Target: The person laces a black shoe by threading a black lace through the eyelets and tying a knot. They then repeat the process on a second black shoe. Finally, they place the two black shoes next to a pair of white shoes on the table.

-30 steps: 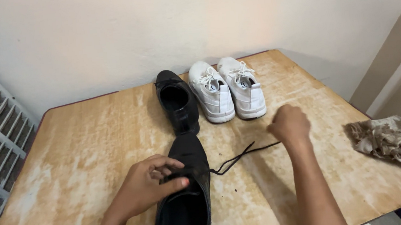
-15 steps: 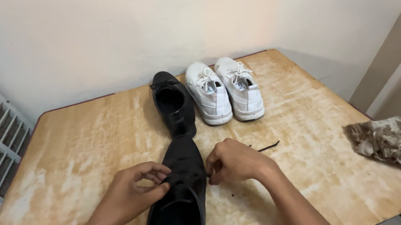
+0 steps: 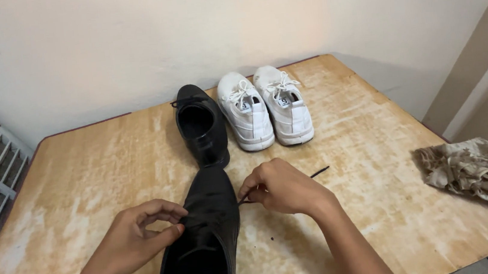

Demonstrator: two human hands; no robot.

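Pinching a thin black shoelace between thumb and fingertips, the right hand sits just beside the lacing area of a black leather dress shoe, closed tight on the lace. The lace's free end trails off to the right across the tabletop, lying flat on the wood. The left hand presses against the shoe's left side at the throat, fingers curled in and thumb meeting them at the upper edge; whether it grips a lace end or only the leather cannot be told. The shoe lies near the front edge of the worn wooden table, toe pointing away from the person, its opening toward the camera. Its toe nearly touches the toe of a second black dress shoe, which stands farther back. Just right of that one stand a pair of white sneakers, laced, side by side. Well apart, at the table's right edge, lies a crumpled beige cloth.
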